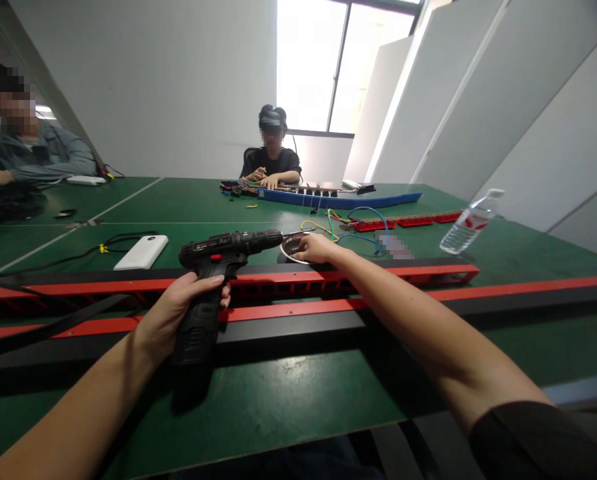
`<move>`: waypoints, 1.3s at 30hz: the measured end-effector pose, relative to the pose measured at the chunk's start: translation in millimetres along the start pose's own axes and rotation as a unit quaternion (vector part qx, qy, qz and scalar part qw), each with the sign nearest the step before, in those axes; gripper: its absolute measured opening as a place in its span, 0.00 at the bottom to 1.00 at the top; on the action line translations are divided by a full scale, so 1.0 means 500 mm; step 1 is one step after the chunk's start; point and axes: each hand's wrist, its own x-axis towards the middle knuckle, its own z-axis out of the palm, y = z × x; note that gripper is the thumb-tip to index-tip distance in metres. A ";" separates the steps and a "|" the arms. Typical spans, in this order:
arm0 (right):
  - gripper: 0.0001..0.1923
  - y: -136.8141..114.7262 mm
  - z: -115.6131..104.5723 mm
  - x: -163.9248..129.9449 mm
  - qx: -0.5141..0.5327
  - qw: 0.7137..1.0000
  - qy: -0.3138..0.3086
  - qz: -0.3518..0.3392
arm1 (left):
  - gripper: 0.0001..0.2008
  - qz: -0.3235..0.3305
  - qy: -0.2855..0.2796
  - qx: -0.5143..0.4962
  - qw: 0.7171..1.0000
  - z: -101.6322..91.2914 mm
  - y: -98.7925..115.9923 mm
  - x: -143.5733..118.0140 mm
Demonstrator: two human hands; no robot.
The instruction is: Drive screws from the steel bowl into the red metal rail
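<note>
My left hand (191, 293) is wrapped round the grip of a black cordless drill (215, 250), whose bit points right, above the near edge of a shallow metal bowl (287, 252). In that bowl, the curled fingers of my right hand (317, 248) are pressed together. Whatever they pinch is too small or hidden to make out. Two long red-and-black rails (298, 308) lie across the table under my forearms and the drill.
A white power bank (142, 252) with a black cable lies at left. Coloured wires (332, 227), red strips (413, 221) and a water bottle (471, 223) are at right. Beyond them, a co-worker (272, 157) sits behind a blue rail (338, 199); another person (33, 147) sits at far left.
</note>
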 end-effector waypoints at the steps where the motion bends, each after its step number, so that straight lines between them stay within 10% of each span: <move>1: 0.16 -0.003 0.004 0.004 -0.005 1.000 -0.008 -0.012 | 0.10 0.000 0.001 -0.002 1.000 0.001 0.000 0.000; 19: 0.12 -0.005 -0.033 -0.051 0.144 0.983 0.109 0.029 | 0.12 0.001 0.014 0.010 1.000 0.014 0.008 -0.011; 27: 0.13 -0.019 -0.024 -0.187 0.573 0.811 0.114 0.020 | 0.11 -0.002 0.013 0.021 1.000 0.014 0.008 -0.006; 39: 0.16 -0.037 0.001 -0.270 0.753 0.648 0.101 0.056 | 0.13 -0.018 0.024 0.027 0.999 0.011 0.005 -0.011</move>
